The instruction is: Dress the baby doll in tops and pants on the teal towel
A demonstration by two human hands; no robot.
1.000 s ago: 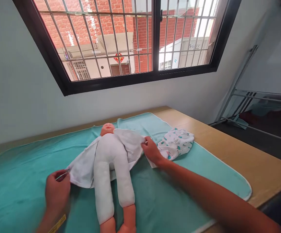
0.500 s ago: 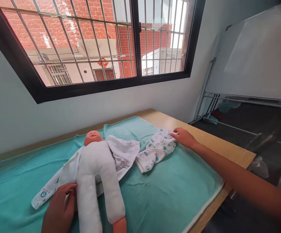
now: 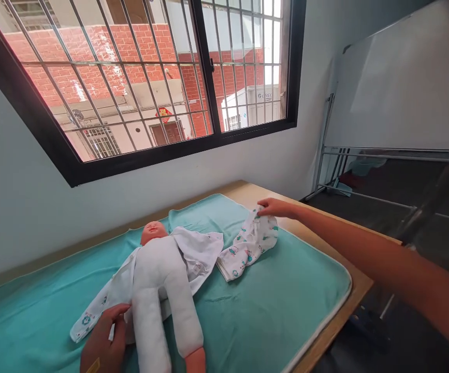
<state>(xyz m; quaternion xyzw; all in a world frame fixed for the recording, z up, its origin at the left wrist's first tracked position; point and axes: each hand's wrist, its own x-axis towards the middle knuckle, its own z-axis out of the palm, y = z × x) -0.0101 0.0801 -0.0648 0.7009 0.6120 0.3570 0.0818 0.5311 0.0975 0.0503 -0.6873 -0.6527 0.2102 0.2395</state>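
One possible fault: slipping or unfolding of the crumpled white cotton garment with green-and-pink print (image 3: 247,248), caused by pinching at one end only. Lies mostly on pale-edged teal cloth (image 3: 282,311), stretching from pinching right grip (image 3: 278,208) toward white soft-bodied doll (image 3: 158,264). Beside doll's leg: left grip (image 3: 106,336), closure impossible to tell.

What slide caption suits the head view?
Right hand holds a printed garment; left hand sits beside a doll on teal cloth.

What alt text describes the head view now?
A doll lies face-up on an opened white garment over a teal cloth; the person's right hand grasps a patterned garment beside it. The left hand is by the doll's leg.
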